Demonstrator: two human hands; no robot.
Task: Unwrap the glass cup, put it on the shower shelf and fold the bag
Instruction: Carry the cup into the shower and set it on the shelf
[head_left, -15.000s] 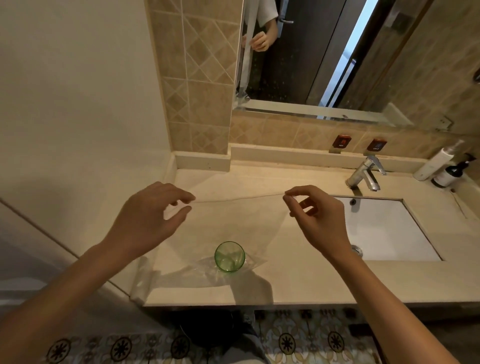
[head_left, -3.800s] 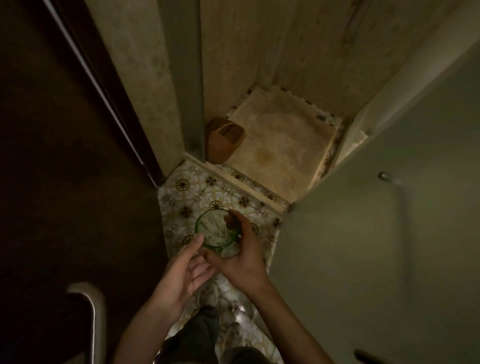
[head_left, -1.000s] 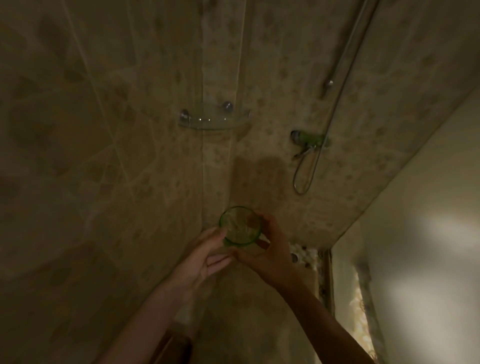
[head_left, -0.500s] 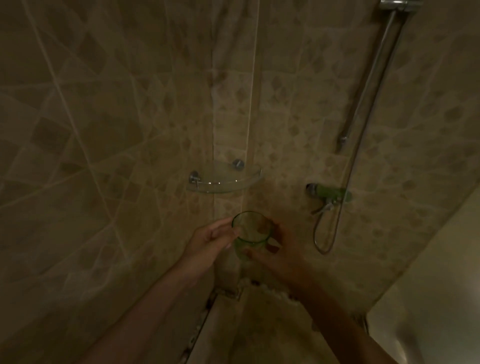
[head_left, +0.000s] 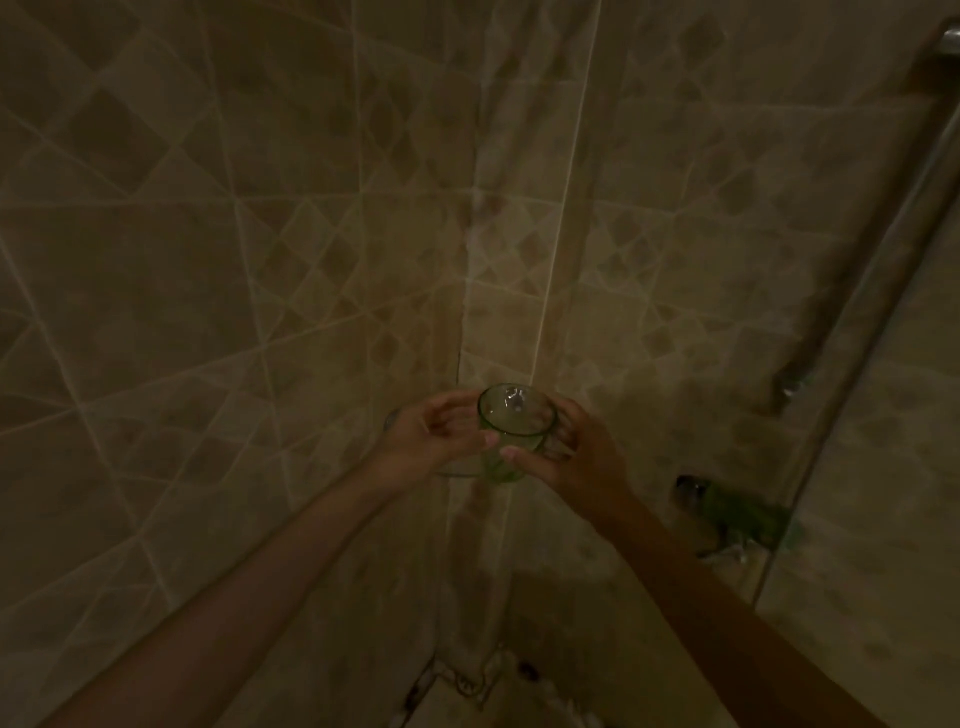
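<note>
Reaching forward from the bottom edge, both bare forearms converge on the wall corner. Left hand (head_left: 434, 434) wraps the cup (head_left: 514, 428) from its left side, thumb and fingers closed on the glass wall. Right hand (head_left: 571, 457) grips it from the right, thumb across the lower front, fingers curled behind. Cup is green, clear, upright, mouth open toward the camera, unwrapped.

Cup sits right at the corner, over the place where a thin curved edge of the shelf (head_left: 457, 475) shows just below the left hand; a small round fitting (head_left: 390, 415) peeks out just left of the left wrist. Most of the shelf is hidden behind hands and cup; cannot tell whether the cup base touches it.

Room: bare tiled wall (head_left: 208, 260) on the left, open above and beside the hands. Nothing between forearms and corner. To the right, a green-tinted tap (head_left: 737, 514) juts from the wall near the right forearm, below hand level. A pole (head_left: 872, 270) runs diagonally up the right wall, well apart from the hands. Floor edge (head_left: 467, 686) shows at the bottom of the corner, with dark spots. Light is dim; fine detail is poor.
</note>
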